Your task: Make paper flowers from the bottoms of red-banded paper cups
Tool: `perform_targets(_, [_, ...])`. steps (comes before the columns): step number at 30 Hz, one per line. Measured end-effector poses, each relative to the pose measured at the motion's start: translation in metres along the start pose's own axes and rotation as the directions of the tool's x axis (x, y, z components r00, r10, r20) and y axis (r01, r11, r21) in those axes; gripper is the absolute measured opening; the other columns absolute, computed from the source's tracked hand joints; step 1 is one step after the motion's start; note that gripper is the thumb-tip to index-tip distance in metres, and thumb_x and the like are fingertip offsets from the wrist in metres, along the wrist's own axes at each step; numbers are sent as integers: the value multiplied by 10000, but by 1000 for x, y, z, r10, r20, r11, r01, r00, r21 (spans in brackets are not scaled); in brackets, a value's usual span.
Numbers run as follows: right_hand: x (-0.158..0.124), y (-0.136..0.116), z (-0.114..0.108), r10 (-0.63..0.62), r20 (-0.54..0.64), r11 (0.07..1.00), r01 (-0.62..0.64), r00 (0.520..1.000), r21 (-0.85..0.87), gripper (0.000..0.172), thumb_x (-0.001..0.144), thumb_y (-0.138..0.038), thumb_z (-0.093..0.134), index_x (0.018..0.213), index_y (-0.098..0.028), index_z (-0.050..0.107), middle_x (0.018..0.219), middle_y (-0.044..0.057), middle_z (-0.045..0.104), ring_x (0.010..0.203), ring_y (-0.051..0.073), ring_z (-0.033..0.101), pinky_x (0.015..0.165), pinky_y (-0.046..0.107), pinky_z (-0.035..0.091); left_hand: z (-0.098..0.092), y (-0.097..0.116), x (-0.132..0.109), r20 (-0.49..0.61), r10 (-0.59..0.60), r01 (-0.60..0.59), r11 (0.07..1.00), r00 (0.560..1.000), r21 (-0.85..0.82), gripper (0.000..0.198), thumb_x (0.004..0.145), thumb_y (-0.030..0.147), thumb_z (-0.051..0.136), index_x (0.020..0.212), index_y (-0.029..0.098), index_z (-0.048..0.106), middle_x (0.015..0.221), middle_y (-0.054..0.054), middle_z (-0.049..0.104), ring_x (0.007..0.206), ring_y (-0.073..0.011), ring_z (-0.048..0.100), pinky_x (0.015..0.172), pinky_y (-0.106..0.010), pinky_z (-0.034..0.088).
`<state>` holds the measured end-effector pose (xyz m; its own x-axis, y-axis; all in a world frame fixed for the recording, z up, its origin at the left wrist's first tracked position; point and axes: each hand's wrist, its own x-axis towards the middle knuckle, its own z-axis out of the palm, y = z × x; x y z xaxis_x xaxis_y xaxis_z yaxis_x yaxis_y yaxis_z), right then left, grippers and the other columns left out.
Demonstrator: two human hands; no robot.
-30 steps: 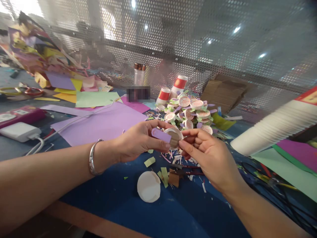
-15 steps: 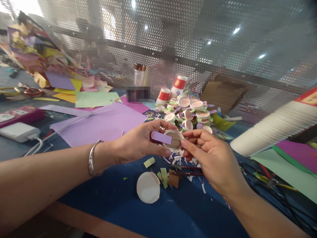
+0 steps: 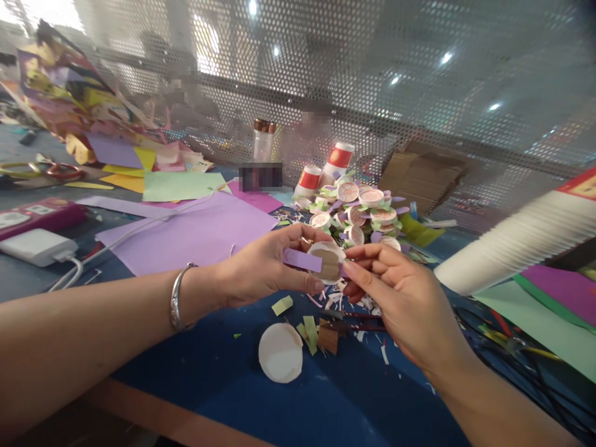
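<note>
My left hand (image 3: 261,267) pinches a small round paper disc (image 3: 330,264) with a brown face, and a purple paper strip (image 3: 302,259) lies across it under my thumb. My right hand (image 3: 395,298) meets it from the right, its fingertips closed on the disc's right edge. Both hands hover above the blue table top (image 3: 326,403). Just behind them sits a pile of finished discs (image 3: 361,211) with purple and green strips. A white paper circle (image 3: 280,352) lies on the table below my hands, beside green and brown scraps (image 3: 319,335).
A purple sheet (image 3: 186,233) and green sheet (image 3: 179,184) lie at left, with a white charger (image 3: 37,246) and cable. Two red-and-white cups (image 3: 326,167) stand behind the pile. A stack of white cups (image 3: 516,245) lies at right over coloured sheets. A perforated metal screen (image 3: 372,74) closes the back.
The hands have stayed in place; the purple strip has shifted slightly on the disc and my right fingers have closed in a little on its edge.
</note>
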<state>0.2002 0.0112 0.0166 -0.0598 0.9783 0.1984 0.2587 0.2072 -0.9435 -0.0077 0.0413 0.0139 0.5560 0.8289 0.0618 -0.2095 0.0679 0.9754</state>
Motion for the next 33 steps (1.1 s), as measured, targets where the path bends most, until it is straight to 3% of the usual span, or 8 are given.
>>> perform_targets(12, [-1,3,-3,-60,-25,991,56,998,-125,226,910,-419,742,1013,-221,707,738,-11,708,619,107,671,562,185,562,-4,2,2,-67,-67,62,996,996,-71,558,696,-10,810,1186,144,594,983,-55,702,841,-168,717,777,-298,567])
perform_targets(16, [-1,2,-3,-107,-37,982,100,994,-158,230,920,-428,727,1021,-222,709,802,4,717,674,113,676,623,199,577,-7,1,3,-24,-64,62,994,998,-95,520,719,-13,796,1176,148,607,982,-53,711,825,-153,720,777,-289,561])
perform_targets(23, [-2,3,-1,-137,73,954,151,988,-260,401,875,-487,751,1188,-255,656,1064,56,752,929,220,732,773,335,603,-6,2,4,-16,-54,52,994,998,-98,508,683,-23,805,1133,139,632,939,-38,712,797,-137,702,736,-267,536])
perform_targets(29, [-4,1,2,-163,130,886,203,978,-418,492,841,-441,781,1277,-274,626,1187,74,735,928,252,742,737,385,612,-7,2,2,32,-49,50,998,998,-49,487,680,-13,804,1116,139,649,991,-73,732,874,-180,720,808,-316,558])
perform_targets(33, [-3,3,2,-173,127,877,211,977,-431,498,849,-463,771,1285,-275,621,1189,76,730,928,253,740,753,398,611,-7,3,1,-5,-62,62,998,998,-33,472,702,9,814,1124,141,648,947,-50,724,788,-145,711,741,-277,554])
